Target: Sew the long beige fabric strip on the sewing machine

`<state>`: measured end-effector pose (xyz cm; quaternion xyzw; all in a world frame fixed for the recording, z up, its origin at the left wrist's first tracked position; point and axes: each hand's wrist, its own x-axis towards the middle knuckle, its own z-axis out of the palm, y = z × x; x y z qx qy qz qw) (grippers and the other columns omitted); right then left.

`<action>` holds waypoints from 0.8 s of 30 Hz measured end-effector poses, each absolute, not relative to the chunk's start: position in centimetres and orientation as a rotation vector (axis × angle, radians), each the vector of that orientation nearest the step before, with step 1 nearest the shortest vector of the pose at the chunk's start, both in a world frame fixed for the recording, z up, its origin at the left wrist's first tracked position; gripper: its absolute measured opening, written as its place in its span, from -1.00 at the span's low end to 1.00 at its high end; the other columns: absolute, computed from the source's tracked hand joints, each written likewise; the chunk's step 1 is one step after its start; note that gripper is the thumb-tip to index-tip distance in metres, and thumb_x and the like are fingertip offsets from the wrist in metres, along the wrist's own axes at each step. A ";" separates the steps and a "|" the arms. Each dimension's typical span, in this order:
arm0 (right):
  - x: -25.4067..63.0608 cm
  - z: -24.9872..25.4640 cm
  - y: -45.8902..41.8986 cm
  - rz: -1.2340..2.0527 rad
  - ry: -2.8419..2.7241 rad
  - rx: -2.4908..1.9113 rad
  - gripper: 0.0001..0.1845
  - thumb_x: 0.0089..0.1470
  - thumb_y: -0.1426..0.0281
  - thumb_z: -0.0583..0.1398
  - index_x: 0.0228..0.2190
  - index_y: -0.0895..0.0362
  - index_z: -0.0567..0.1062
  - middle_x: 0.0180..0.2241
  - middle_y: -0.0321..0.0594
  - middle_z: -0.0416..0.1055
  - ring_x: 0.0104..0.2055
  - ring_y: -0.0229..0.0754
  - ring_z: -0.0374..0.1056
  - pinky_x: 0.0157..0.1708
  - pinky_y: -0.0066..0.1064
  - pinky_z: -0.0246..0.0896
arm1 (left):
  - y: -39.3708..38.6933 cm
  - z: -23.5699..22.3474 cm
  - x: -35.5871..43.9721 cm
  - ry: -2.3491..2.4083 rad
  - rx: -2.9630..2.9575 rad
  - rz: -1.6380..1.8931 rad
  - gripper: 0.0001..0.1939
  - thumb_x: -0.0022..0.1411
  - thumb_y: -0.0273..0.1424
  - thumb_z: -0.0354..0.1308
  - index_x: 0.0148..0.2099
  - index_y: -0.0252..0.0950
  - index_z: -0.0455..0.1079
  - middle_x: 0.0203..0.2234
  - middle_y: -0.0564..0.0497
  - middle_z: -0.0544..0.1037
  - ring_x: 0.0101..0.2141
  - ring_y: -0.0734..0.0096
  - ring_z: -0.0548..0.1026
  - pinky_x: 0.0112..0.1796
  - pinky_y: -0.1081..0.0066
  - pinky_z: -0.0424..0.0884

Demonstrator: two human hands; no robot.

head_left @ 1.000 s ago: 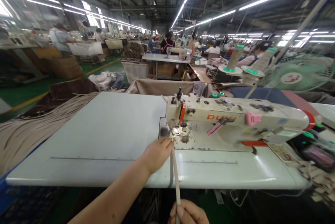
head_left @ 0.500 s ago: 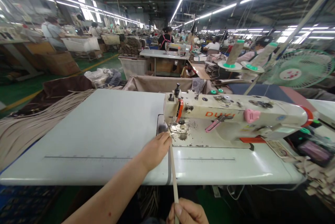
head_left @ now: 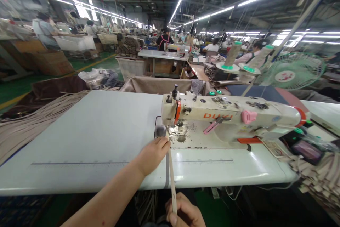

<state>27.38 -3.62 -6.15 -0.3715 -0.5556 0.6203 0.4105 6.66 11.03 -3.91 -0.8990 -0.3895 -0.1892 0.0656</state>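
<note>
A narrow beige fabric strip (head_left: 171,170) runs from the needle area of the sewing machine (head_left: 228,112) down over the table's front edge. My left hand (head_left: 156,152) lies on the table just in front of the presser foot, its fingers closed on the strip's upper part. Below the edge, my right hand (head_left: 184,211) pinches the strip's lower part between thumb and fingers. A small dark spot or hole shows in the strip just above that thumb. The strip's end under the presser foot is too small to make out.
Long beige strips (head_left: 34,117) hang over the table's left side. Bundled strips (head_left: 321,174) lie at the right. A green fan (head_left: 289,73) and two thread cones (head_left: 233,55) stand behind the machine. Other people work at tables farther back.
The view has shifted slightly, moving the scene leftward. My left hand has drawn back a little from the presser foot. More of the strip shows above my right thumb, including the dark spot.
</note>
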 end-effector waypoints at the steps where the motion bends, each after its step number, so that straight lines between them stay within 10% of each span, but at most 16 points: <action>1: 27.4 -6.3 -3.5 1.535 -1.403 -0.957 -0.71 0.17 0.09 0.34 -0.37 0.04 0.69 -0.33 -0.18 0.46 -0.26 -0.10 0.39 -0.20 -0.32 0.26 | 11.0 -3.9 6.7 -1.170 -2.712 -0.584 -0.83 0.45 -0.53 0.06 0.02 -0.34 0.41 0.00 -0.15 0.50 0.02 0.19 0.50 0.13 0.22 0.47; 24: 25.7 -3.5 -3.8 1.269 -1.553 -1.488 -0.48 0.31 -0.01 0.14 -0.11 0.13 0.65 -0.44 -0.10 0.55 -0.46 -0.07 0.41 -0.43 -0.32 0.31 | 11.2 -4.2 6.4 -1.180 -2.721 -0.634 -0.84 0.47 -0.49 0.00 0.00 -0.32 0.38 -0.04 -0.17 0.47 0.02 0.16 0.49 0.08 0.16 0.49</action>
